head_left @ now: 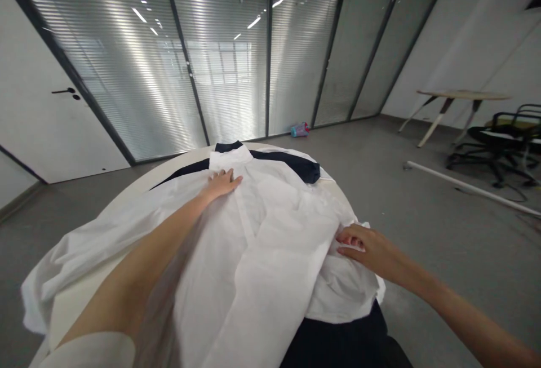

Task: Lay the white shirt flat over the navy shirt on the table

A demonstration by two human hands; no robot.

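Observation:
A white long-sleeved shirt point(270, 233) lies spread over a round pale table, its collar point(230, 156) toward the far edge. My left hand point(222, 184) rests flat on the shirt just below the collar, fingers spread. At the right side my right hand point(366, 247) touches the bunched white cloth; its fingers are bent and the thumb stands apart from them, with no cloth visibly pinched. Beneath the white shirt, a dark navy garment point(291, 164) shows at both sides and behind the collar. One white sleeve point(63, 266) hangs over the left edge.
The table's rim point(127, 193) shows at the left. A glass partition point(228, 75) stands beyond, with a white door point(46, 92) at left. A bin-like colourful object point(300, 129) lies on the floor. Farther right are another table point(460, 95) and a wheeled chair point(502, 134).

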